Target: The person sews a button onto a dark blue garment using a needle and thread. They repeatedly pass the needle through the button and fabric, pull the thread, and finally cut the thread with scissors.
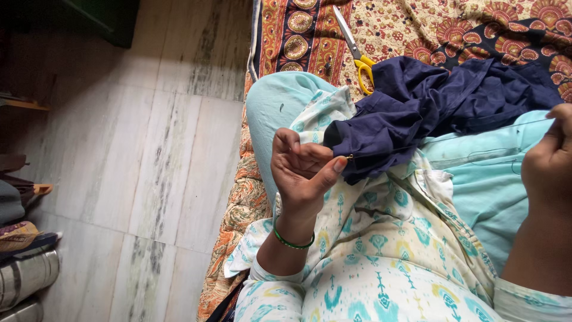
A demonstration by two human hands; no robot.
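Observation:
My left hand (304, 170) pinches an edge of dark navy cloth (429, 110) between thumb and fingers; a small metal bit shows at the pinch point. A green bangle circles that wrist. My right hand (551, 161) sits at the frame's right edge, fingers closed on a thin thread (476, 132) that runs taut back toward the cloth. The navy cloth lies bunched across my lap, over my pale teal trousers. Any needle is too small to make out.
Yellow-handled scissors (357, 53) lie on the patterned orange bedspread (298, 36) beyond my knee. A marble floor (149, 149) spreads to the left. Steel containers (27, 274) and folded cloth stand at the lower left edge.

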